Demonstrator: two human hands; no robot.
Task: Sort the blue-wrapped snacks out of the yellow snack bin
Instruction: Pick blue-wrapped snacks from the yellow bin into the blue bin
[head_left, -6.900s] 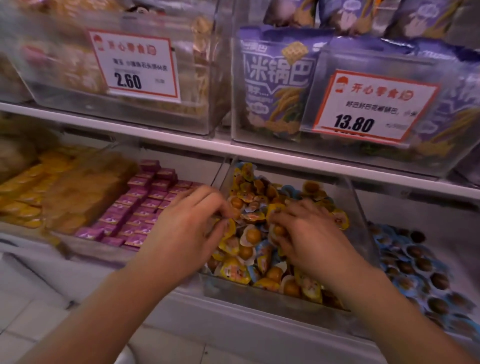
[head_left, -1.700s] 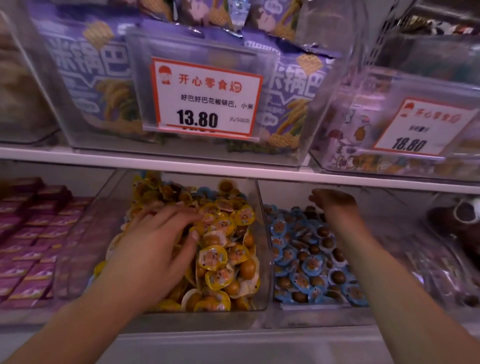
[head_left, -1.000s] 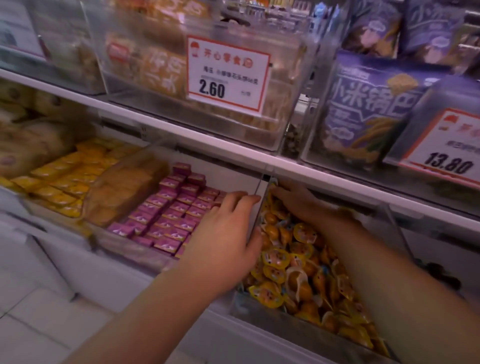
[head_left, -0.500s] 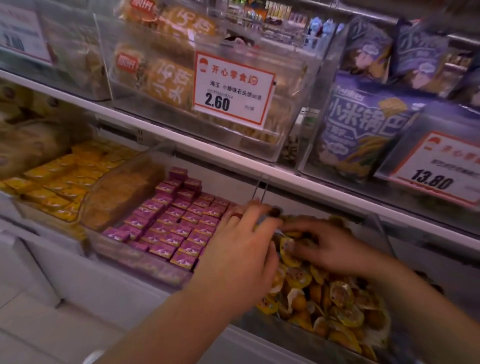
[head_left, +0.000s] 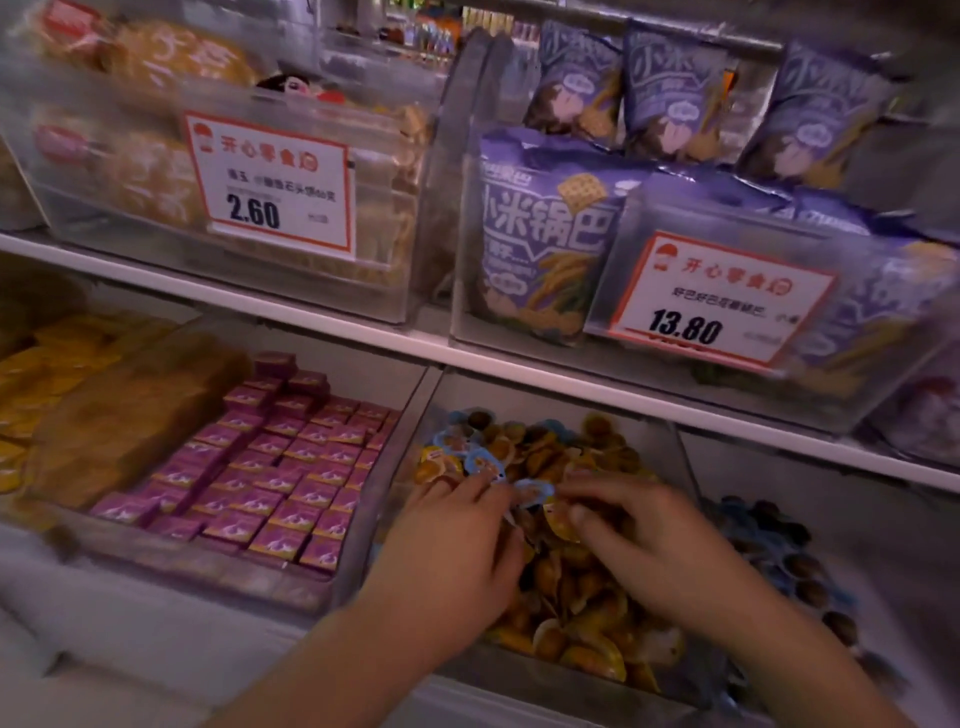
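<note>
The yellow snack bin (head_left: 402, 499) is a clear tub on the lower shelf, heaped with yellow-wrapped snack cups (head_left: 582, 597). A few blue-wrapped snacks (head_left: 470, 449) lie at its back left corner. My left hand (head_left: 457, 556) is over the bin's left side, fingers curled, holding blue-wrapped snacks at its fingertips. My right hand (head_left: 644, 535) is over the middle of the pile. Its fingertips pinch one blue-wrapped snack (head_left: 531, 491) right beside my left fingers. The frame is blurred, so the grips are not sharp.
A neighbouring bin of blue-wrapped snacks (head_left: 774, 551) stands to the right. Purple boxes (head_left: 270, 467) fill the bin on the left. The upper shelf edge (head_left: 519, 366) overhangs the bins, carrying tubs with price tags 2.60 (head_left: 270, 187) and 13.80 (head_left: 717, 301).
The view has swung right and down. My right hand came back from the back of the yellow bin to the middle of the pile, and both hands now meet over a blue-wrapped snack.
</note>
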